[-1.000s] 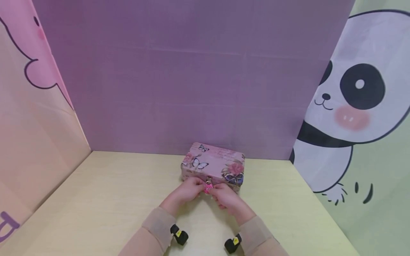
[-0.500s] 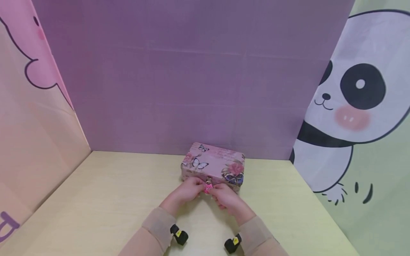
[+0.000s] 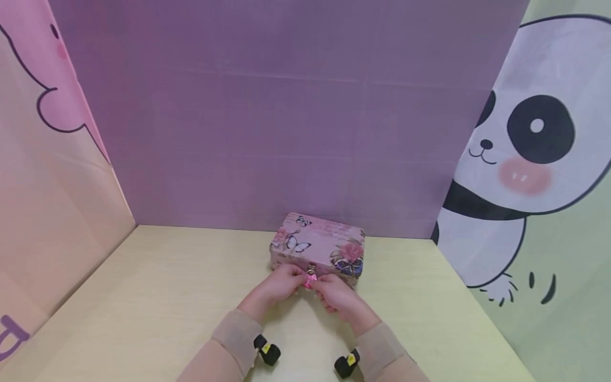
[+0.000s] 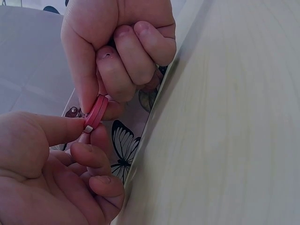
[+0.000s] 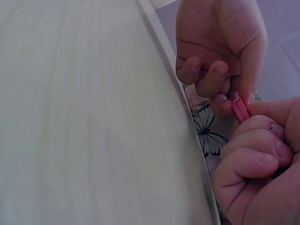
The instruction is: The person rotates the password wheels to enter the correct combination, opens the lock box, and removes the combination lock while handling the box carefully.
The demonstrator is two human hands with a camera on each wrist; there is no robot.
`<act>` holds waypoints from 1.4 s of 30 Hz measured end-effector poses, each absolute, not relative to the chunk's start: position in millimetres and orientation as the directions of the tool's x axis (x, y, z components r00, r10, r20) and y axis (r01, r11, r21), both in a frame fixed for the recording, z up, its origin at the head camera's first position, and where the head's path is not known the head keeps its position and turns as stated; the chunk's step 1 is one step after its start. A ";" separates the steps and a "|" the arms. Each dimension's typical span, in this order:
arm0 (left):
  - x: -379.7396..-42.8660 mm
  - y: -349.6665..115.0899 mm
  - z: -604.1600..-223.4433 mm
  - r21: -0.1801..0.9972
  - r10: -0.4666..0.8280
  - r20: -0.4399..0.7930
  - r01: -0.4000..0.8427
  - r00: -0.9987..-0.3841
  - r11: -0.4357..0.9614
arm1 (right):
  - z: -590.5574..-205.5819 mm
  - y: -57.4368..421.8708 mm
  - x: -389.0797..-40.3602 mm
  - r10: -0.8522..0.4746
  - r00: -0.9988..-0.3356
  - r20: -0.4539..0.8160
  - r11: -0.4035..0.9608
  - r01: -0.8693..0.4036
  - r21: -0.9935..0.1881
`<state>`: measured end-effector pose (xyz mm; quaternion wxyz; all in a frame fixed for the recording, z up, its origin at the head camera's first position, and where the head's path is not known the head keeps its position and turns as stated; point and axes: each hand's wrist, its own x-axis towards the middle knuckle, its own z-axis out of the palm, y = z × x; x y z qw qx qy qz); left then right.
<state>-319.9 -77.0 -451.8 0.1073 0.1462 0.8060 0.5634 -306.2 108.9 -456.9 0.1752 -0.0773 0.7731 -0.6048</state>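
A pink box (image 3: 320, 239) with butterflies and flowers printed on it stands at the back of the table, lid down. At its front clasp (image 3: 312, 267) hangs a small pink padlock (image 3: 310, 280). My left hand (image 3: 282, 281) pinches the padlock from the left between thumb and fingertips. From the other side my right hand (image 3: 337, 293) pinches it too, its other fingers curled, as the right wrist view shows. Close up in the left wrist view, the padlock (image 4: 96, 111) appears edge-on with a small silver part on it. Fingers cover much of its body.
The pale wood-grain table (image 3: 191, 286) spreads around the box. Behind it rises a purple backdrop (image 3: 286, 116). Printed side panels flank the table, a panda (image 3: 525, 127) on the right one. Black wrist cameras (image 3: 267, 351) sit at both sleeves.
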 end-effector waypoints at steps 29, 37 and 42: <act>-319.7 -77.1 -452.3 0.942 0.353 -0.011 0.109 -0.935 0.317 | -445.9 121.0 -305.0 -0.322 -0.934 -0.153 0.312 0.048 -0.949; -319.9 -77.0 -452.9 0.947 0.345 -0.013 0.099 -0.939 0.305 | -430.6 125.3 -299.2 -0.277 -0.955 -0.108 0.486 -0.042 -0.873; -320.3 -77.2 -453.4 0.948 0.331 -0.018 0.090 -0.943 0.307 | -424.8 124.9 -294.4 -0.313 -0.950 -0.010 0.542 -0.170 -0.823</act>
